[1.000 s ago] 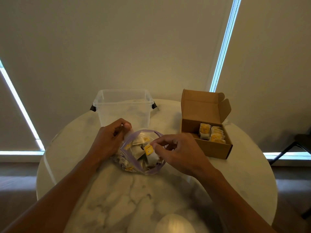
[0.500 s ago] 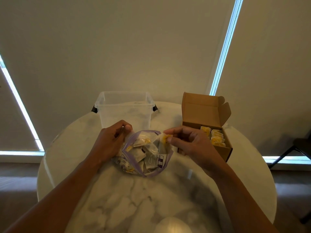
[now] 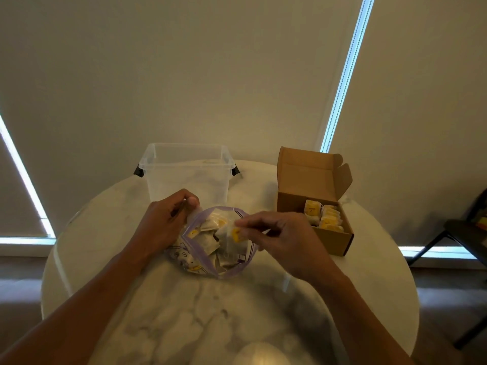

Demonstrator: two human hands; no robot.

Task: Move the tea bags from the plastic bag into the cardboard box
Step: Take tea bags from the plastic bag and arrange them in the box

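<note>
The right hand (image 3: 279,238) pinches a tea bag (image 3: 235,235) at its fingertips, just above the bag (image 3: 200,256), whose rim the left hand (image 3: 166,222) grips. Lift it clear first (strings may snag), then slot it into the box (image 3: 334,242), right of the fingers.

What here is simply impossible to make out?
- Head view: count of tea bags in the plastic bag; they overlap and the right hand covers some.
- Print on the yellow tag of the pinched tea bag: blurred, too small.
- Lower layers inside the cardboard box: its near wall hides them.
</note>
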